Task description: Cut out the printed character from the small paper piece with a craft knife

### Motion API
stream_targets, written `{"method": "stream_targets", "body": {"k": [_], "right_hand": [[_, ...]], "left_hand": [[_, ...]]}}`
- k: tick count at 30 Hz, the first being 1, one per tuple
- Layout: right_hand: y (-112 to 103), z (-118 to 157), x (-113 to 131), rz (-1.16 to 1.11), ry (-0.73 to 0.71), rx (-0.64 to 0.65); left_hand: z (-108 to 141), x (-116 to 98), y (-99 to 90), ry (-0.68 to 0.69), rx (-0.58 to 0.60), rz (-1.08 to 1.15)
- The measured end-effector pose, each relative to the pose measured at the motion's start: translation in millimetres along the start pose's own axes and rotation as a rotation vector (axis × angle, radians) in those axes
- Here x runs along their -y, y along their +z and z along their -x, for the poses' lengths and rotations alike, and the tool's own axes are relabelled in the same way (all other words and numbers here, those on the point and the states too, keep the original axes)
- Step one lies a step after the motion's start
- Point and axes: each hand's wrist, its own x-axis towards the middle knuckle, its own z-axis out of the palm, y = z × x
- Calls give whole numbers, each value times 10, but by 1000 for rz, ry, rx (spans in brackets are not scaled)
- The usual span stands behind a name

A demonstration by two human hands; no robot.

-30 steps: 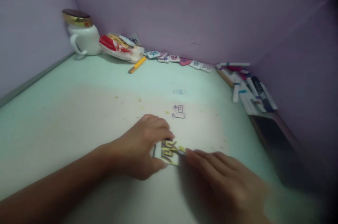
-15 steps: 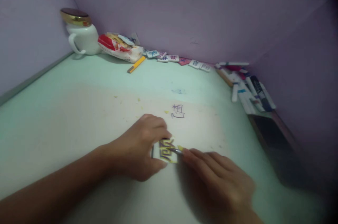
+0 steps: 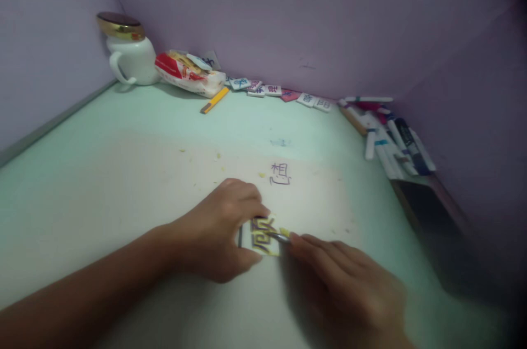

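Observation:
Pinched at its top and bottom edges by my left hand point(image 3: 218, 231) is a small white block point(image 3: 246, 238), flat on the table. A dark purple character marks its face, with yellow showing along the cut lines. My right hand point(image 3: 349, 277) grips a slim carving tool point(image 3: 281, 237), whose metal tip meets the character's right side; the handle is mostly hidden by the fingers. A yellow bit point(image 3: 284, 231) lies near the tip. Above the block, a purple character point(image 3: 280, 173) is written on the table surface, with yellow shavings point(image 3: 218, 156) scattered to its left.
At the back left stand a white mug point(image 3: 134, 61) with a gold-rimmed object on top and a red-and-white packet point(image 3: 189, 76). A yellow cutter point(image 3: 214, 100) and several character tiles point(image 3: 272, 90) line the wall. Pens point(image 3: 387, 151) and a dark phone-like slab point(image 3: 424, 209) lie right.
The view has shifted slightly, so everything sits a little further right. My left hand keeps its hold on the block, and the tool tip stays at the character with only a slight shift.

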Motion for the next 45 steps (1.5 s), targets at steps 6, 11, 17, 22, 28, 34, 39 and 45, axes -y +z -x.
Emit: {"method": "stream_targets", "body": {"k": [6,11,17,22,28,34,39,45], "right_hand": [[-41,-59,-52,23,-27,-2],[-129,-135,-56,53,-21,43],[-272,-192,-37,-63,207,216],[-312,-231,-69,-216,413,110],[-333,-277,-146,-138,500,-19],[-350,-295,-177,-123,533,-64],[-352,-291,-162,-118,547,-58],[-305,-267,-174,-132,517,-75]], "left_hand": [[-6,3,2,-10,8,-2],[-5,-5,-2,-9,4,-9],[7,5,1,12,-7,-23],[34,10,12,97,-58,-46],[120,-37,8,329,-267,-306],[70,-140,-3,244,-16,-251],[84,-104,19,230,-9,-209],[98,9,68,168,-185,-99]]}}
